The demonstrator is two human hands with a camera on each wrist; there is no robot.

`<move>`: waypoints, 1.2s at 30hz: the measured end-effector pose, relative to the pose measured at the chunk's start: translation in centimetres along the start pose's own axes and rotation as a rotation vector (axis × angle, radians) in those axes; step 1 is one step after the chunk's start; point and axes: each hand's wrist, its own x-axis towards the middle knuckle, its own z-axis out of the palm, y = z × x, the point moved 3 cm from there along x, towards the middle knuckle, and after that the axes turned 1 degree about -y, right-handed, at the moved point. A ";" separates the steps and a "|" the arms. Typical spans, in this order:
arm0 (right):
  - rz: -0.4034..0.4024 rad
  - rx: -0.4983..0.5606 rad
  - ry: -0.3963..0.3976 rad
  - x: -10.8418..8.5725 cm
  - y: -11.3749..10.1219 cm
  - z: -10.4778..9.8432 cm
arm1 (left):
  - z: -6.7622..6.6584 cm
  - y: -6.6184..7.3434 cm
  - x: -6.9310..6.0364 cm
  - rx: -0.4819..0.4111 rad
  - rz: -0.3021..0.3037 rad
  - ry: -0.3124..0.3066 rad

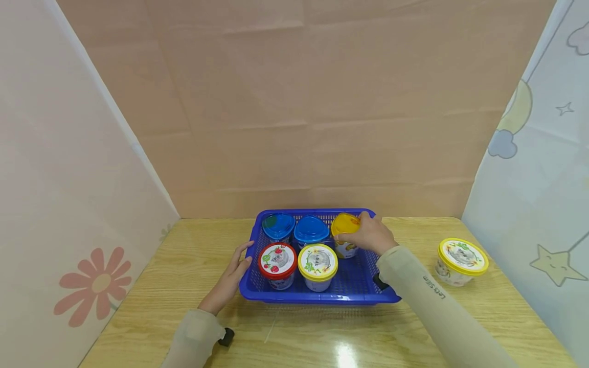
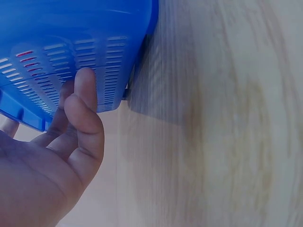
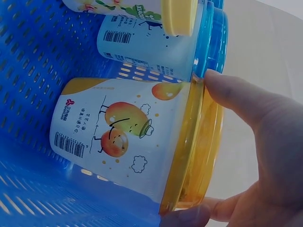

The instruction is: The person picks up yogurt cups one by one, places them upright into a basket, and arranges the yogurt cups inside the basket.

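A blue plastic basket (image 1: 322,297) holds several yogurt cups. My right hand (image 1: 371,234) pinches the translucent yellow-orange lid of a mango-printed yogurt cup (image 3: 125,130) in the basket's back right corner, thumb on one side and fingers on the other. Left of it stand two cups with blue lids (image 1: 311,229). In front are a red-lidded cup (image 1: 278,260) and a yellow-lidded cup (image 1: 318,262). My left hand (image 1: 233,271) holds the basket's left rim; in the left wrist view its curled fingers (image 2: 86,90) lie against the outside of the slotted wall.
Another yellow-lidded cup (image 1: 461,260) stands on the wooden table (image 1: 184,266) to the right of the basket. A brown backdrop (image 1: 303,128) rises behind the table, with pale printed sheets (image 1: 538,204) at both sides.
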 end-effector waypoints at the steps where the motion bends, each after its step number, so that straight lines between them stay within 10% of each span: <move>1: 0.000 0.001 -0.001 0.0 0.0 0.0 | 0.0 0.0 0.0 -0.001 0.003 -0.001; 36: -0.032 0.003 0.023 -0.3 0.3 -0.4 | 0.0 -0.2 0.3 -0.018 0.020 -0.016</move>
